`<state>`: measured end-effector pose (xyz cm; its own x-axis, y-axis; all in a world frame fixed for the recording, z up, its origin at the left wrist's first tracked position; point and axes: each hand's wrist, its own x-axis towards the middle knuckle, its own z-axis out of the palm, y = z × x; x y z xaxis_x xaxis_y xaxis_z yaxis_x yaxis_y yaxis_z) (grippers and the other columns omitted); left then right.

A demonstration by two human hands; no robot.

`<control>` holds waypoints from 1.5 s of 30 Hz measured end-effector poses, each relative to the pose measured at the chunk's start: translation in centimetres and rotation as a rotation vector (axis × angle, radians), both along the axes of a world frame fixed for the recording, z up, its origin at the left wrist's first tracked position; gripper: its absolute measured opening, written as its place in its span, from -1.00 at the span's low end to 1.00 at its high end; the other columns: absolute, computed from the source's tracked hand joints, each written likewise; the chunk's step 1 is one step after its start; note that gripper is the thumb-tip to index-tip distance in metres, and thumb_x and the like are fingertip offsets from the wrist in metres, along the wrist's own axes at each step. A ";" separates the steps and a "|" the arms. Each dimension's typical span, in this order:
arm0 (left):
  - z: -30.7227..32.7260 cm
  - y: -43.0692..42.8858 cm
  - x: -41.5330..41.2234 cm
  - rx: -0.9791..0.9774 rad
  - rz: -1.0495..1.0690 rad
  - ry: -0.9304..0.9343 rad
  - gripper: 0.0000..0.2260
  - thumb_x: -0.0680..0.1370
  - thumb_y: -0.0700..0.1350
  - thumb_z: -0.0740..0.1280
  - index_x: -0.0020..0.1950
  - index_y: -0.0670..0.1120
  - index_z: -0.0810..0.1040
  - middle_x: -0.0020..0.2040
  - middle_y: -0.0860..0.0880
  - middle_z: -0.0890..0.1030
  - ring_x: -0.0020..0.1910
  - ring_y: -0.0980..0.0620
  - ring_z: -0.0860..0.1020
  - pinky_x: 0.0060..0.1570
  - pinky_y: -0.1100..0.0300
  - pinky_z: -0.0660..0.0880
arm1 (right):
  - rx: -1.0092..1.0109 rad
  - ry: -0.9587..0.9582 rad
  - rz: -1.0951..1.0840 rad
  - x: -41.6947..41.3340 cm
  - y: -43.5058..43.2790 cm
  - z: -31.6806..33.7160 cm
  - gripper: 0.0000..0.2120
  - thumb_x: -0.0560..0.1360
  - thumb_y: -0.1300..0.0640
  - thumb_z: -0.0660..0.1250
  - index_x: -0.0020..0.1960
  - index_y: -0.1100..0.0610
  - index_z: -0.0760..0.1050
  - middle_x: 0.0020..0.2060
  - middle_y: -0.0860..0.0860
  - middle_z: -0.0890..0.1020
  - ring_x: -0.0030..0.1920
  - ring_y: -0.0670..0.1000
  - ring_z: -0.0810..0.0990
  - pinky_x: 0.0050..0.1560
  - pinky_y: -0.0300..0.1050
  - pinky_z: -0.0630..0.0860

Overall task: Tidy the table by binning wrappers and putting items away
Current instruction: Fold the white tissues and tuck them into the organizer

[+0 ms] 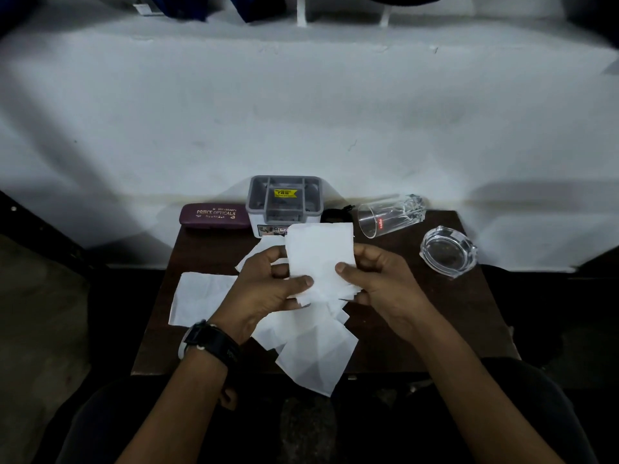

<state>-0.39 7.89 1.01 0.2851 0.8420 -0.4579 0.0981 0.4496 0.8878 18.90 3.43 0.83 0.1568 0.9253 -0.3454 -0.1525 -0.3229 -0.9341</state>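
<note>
Small stack of white paper sheets [320, 259] is pinched between left hand [268, 289] and right hand [382, 283], thumbs closed on top, above small dark wooden table [475, 309]; gathering step judged underway; loose white sheets [201, 296] remain to be collected next.

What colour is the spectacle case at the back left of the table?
The spectacle case is dark maroon-purple with gold lettering, seen in the head view.

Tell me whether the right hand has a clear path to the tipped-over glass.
Probably yes, once freed. The right hand is holding the paper stack with the left hand. The glass lies on its side just beyond it, with only bare table between.
</note>
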 end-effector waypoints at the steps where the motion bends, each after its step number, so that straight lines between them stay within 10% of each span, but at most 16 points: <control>1: 0.1 0.1 0.0 0.007 0.024 -0.005 -0.60 0.48 -0.37 0.50 0.27 -0.10 0.57 0.00 -0.09 0.77 -0.03 -0.05 0.75 -0.16 0.04 0.70 | -0.001 0.011 0.023 0.0 -0.1 0.2 -0.79 0.55 0.37 0.39 0.13 0.19 0.66 -0.02 0.08 0.76 -0.06 0.05 0.74 -0.05 0.04 0.71; 9: 0.7 0.2 0.1 -0.081 0.098 -0.131 -0.79 0.56 -0.42 0.34 0.04 -0.15 0.66 -0.12 -0.13 0.74 -0.22 -0.06 0.72 -0.19 0.08 0.70 | -0.002 0.062 -0.011 0.2 -0.1 0.5 -0.70 0.53 0.52 0.28 -0.19 0.22 0.66 -0.07 0.10 0.74 -0.12 0.02 0.75 -0.23 -0.15 0.66; 14: 0.8 0.4 0.4 -0.217 0.185 -0.249 -0.84 0.66 -0.11 0.30 0.17 -0.14 0.62 -0.01 -0.20 0.72 -0.16 -0.17 0.74 -0.18 -0.04 0.71 | -0.022 0.084 -0.023 0.1 0.2 0.2 -0.64 0.54 0.53 0.23 -0.22 0.19 0.65 -0.12 0.12 0.71 -0.17 0.05 0.75 -0.25 -0.13 0.66; 17: 0.9 0.5 0.5 -0.250 0.195 -0.221 -0.67 0.63 0.12 0.33 0.15 -0.13 0.63 0.06 -0.24 0.72 -0.11 -0.20 0.74 -0.21 -0.05 0.70 | -0.027 0.072 -0.013 -0.1 0.2 0.3 -0.65 0.55 0.53 0.19 -0.19 0.22 0.63 -0.09 0.14 0.70 -0.18 0.03 0.75 -0.25 -0.15 0.65; 26: -0.1 -0.1 0.4 0.049 0.246 -0.058 -0.67 0.46 -0.26 0.55 0.19 -0.06 0.62 0.06 -0.11 0.69 0.05 -0.07 0.69 -0.20 0.11 0.68 | -0.158 0.359 -0.121 -0.5 0.7 0.6 -0.72 0.63 0.05 0.34 0.30 0.11 0.53 0.13 0.18 0.69 0.00 0.16 0.75 -0.12 0.05 0.70; 32: -0.7 0.0 0.8 0.102 0.237 -0.025 -0.66 0.47 -0.28 0.55 0.19 -0.05 0.61 -0.04 -0.08 0.73 -0.01 -0.04 0.72 -0.20 0.11 0.68 | -0.067 0.087 -0.077 -1.0 0.0 0.3 -0.75 0.50 0.37 0.46 0.16 0.22 0.64 0.08 0.22 0.72 0.01 0.11 0.75 -0.10 -0.12 0.70; 41: -0.9 1.2 -0.2 0.145 0.465 -0.148 -0.61 0.51 -0.25 0.51 0.30 -0.12 0.51 0.01 -0.08 0.74 -0.01 -0.07 0.74 -0.16 0.23 0.65 | 0.098 -0.177 -0.212 0.6 6.8 5.3 -0.86 0.51 0.35 0.45 0.07 0.24 0.63 -0.13 0.12 0.68 -0.28 -0.08 0.70 -0.36 -0.27 0.62; 45: -0.7 1.6 -0.4 0.120 0.511 -0.144 -0.63 0.52 -0.15 0.53 0.28 -0.07 0.53 0.09 -0.04 0.72 0.09 -0.06 0.71 -0.24 0.26 0.62 | 0.203 -0.427 -0.254 0.9 10.7 6.7 -0.85 0.48 0.33 0.45 -0.05 0.09 0.64 -0.14 0.02 0.71 -0.28 -0.03 0.74 -0.15 -0.12 0.70</control>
<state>-0.80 9.46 0.26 -0.1211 0.9340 -0.3362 -0.2329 0.3025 0.9243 19.83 14.14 7.54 0.4723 0.8812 -0.0199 0.2051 -0.1318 -0.9698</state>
